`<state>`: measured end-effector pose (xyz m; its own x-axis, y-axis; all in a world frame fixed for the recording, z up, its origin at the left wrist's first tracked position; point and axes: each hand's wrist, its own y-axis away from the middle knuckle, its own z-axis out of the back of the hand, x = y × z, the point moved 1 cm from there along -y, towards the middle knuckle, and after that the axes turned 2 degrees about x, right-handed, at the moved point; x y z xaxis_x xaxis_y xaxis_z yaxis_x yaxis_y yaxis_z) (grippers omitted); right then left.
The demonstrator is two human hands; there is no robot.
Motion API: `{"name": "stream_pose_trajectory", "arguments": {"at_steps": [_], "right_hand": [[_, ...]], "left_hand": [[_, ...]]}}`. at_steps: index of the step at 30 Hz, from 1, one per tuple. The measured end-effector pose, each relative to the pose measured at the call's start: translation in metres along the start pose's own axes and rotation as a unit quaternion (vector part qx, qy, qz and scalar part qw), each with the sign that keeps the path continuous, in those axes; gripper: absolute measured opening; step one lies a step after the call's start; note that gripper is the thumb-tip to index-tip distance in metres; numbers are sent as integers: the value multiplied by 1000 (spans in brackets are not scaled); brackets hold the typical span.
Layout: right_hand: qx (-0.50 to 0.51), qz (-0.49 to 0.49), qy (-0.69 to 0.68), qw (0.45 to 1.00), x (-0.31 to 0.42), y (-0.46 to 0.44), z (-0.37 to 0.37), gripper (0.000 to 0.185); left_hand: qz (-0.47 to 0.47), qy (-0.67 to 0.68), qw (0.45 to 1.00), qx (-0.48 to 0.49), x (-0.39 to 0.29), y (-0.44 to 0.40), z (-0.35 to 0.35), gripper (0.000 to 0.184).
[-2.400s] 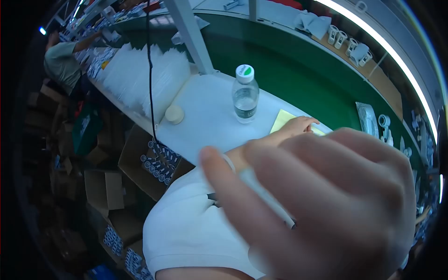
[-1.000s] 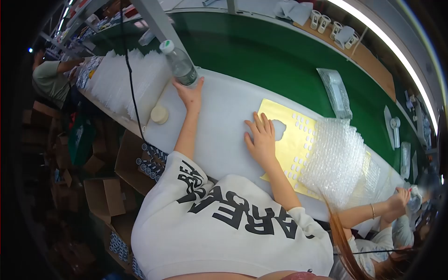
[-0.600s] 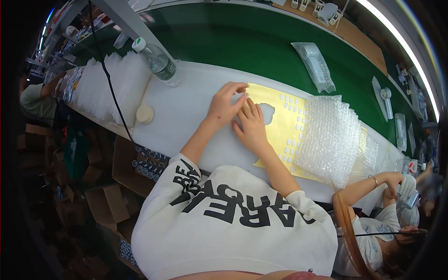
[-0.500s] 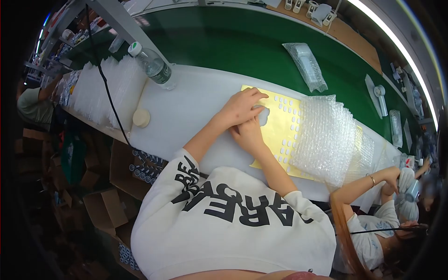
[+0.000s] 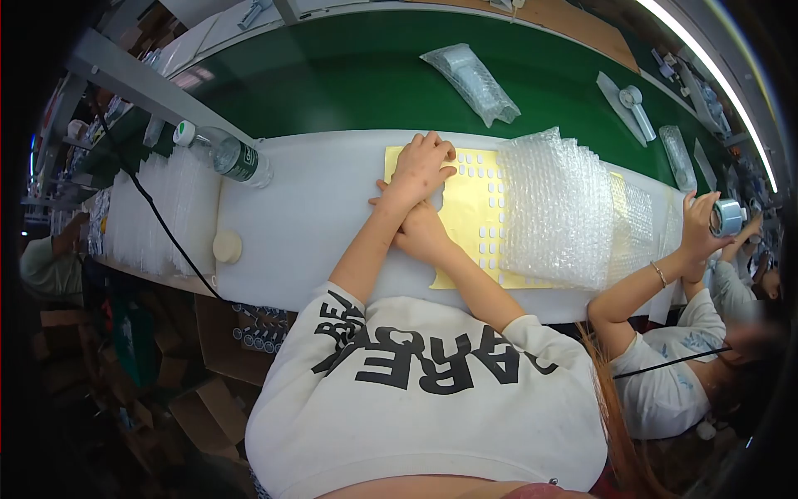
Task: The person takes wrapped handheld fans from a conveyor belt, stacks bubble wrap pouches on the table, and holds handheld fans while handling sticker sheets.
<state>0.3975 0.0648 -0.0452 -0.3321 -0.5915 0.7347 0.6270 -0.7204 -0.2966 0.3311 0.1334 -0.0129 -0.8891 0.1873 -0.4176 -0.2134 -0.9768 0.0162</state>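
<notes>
My left hand [image 5: 422,166] rests on the upper left part of a yellow sheet of small white stickers [image 5: 465,208]. Its fingers are bent, with thumb and forefinger close together beside the top stickers; anything between them is too small to make out. My right hand [image 5: 422,233] lies lower, at the sheet's left edge, crossing beneath my left wrist. Two of its fingertips show stretched out and apart on the left of that wrist, and the rest of its fingers are hidden. A stack of bubble-wrap bags [image 5: 553,212] overlaps the sheet's right side.
A water bottle [image 5: 237,158] and a round cream-coloured roll [image 5: 227,247] stand left on the white work surface [image 5: 307,191]. White packing sleeves [image 5: 158,216] are stacked farther left. A wrapped item [image 5: 472,83] lies on the green belt [image 5: 357,75]. At right, a co-worker's hand [image 5: 698,224] holds a blue-grey device.
The view has shifted, moving the table items leftward. My right hand has slid left under my left wrist, its fingertips now showing beyond it. The co-worker's hand has risen with a device.
</notes>
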Motion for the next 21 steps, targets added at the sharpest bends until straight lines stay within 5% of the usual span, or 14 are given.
{"name": "stream_pose_trajectory", "arguments": {"at_steps": [5,10,15,21], "right_hand": [[4,19,-4,1000,-4,-4,7,39],[-41,36,26,998,-9,0,2,38],[-54,-154,-229,960,-22,0,6,36],[-87,-136,-213,964,-31,3,-3,34]], "left_hand": [[-39,77,995,-57,-8,-8,-1,20],[-54,365,929,-4,-27,-30,-4,12],[-22,362,930,54,-31,-60,-14,9],[-19,334,941,48,-23,-62,-30,10]]}}
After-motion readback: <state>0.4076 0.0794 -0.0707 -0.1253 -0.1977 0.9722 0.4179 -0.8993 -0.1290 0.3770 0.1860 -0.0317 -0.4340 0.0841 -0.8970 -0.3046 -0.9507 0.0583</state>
